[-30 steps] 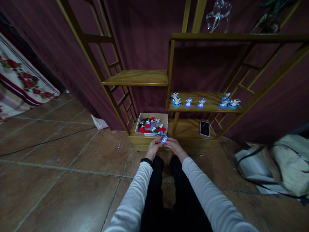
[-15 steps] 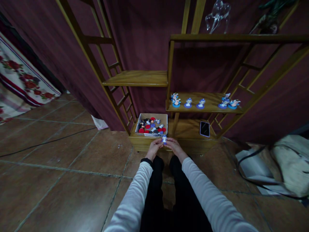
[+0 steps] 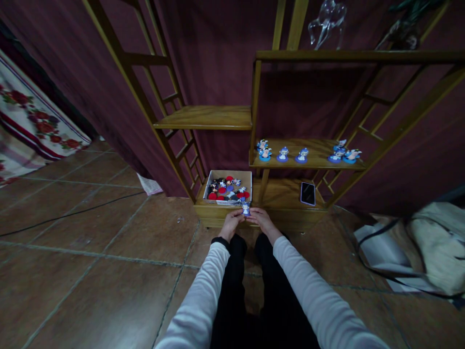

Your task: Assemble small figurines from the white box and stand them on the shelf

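Observation:
Between my fingertips is a small white and purple figurine (image 3: 246, 208), held upright just in front of the shelf's low front edge. My left hand (image 3: 232, 223) pinches it from the left. From the right, my right hand (image 3: 263, 221) grips it too. Right behind it stands an open cardboard box (image 3: 247, 180) with a jumble of small figurines on red, purple and dark bases. On the shelf board (image 3: 317, 148) up to the right, similar figurines stand: blue-based ones (image 3: 265, 154) at the left end, two purple-based ones (image 3: 283, 154) in the middle, and a cluster (image 3: 351, 156) at the right.
A phone (image 3: 308, 193) lies on the low shelf right of the box. A glass horse (image 3: 329, 24) stands on the upper shelf (image 3: 348, 57). Near my right side a pale bag (image 3: 441, 242) with a black strap rests on the tiles. A black cable (image 3: 72, 211) crosses the floor at left.
Between my hands the figurine has turned or tilted slightly and shifted a little left. Both hands keep their hold, and the other figurines stay in place.

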